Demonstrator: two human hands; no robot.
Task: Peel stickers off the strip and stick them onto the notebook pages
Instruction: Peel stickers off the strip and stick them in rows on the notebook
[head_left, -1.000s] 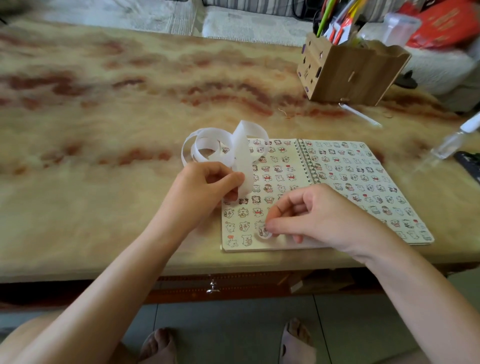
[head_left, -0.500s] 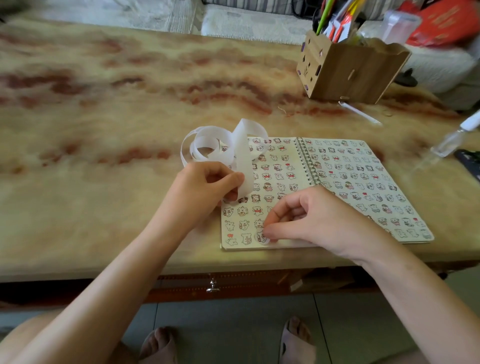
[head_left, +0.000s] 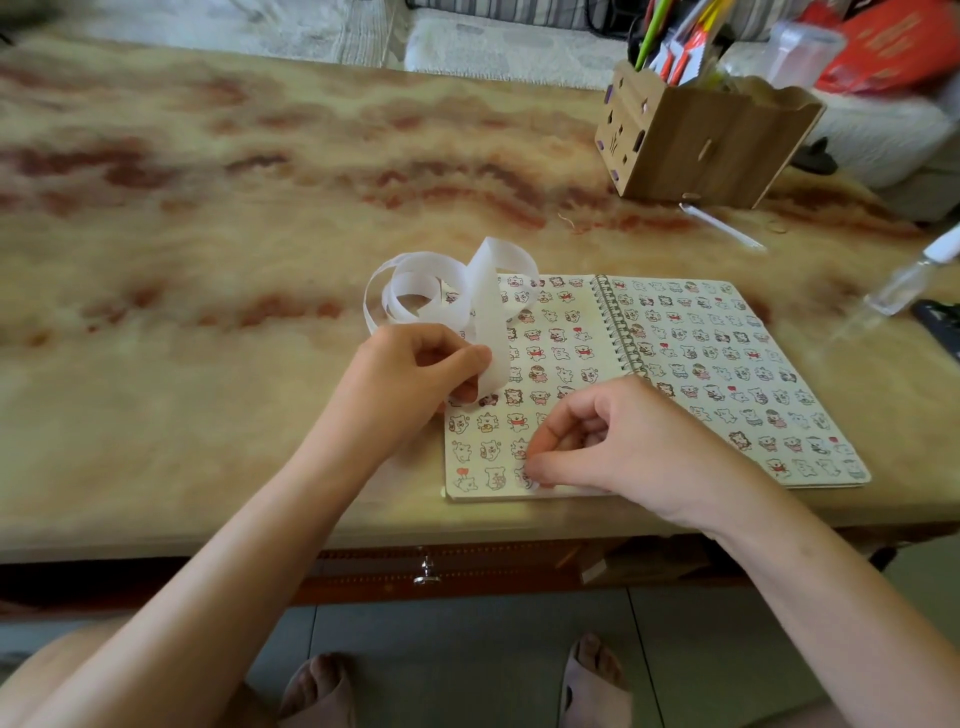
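Right hand (head_left: 628, 447) had settled slightly lower, curled fingers pinching the sticker (head_left: 525, 479) onto the bottom row of the notebook (head_left: 691, 332). Left hand (head_left: 410, 379) gripped the strip (head_left: 488, 312) above. Advised: press flat, aligned with neighbours.

No legible txt anywhere. Red bag (head_left: 883, 52) far right has pale print, too blurred to read. Stickers (head_left: 535, 353) on notebook (head_left: 589, 312) pgs are cartoon pics only, w/ no words or nos. readable.
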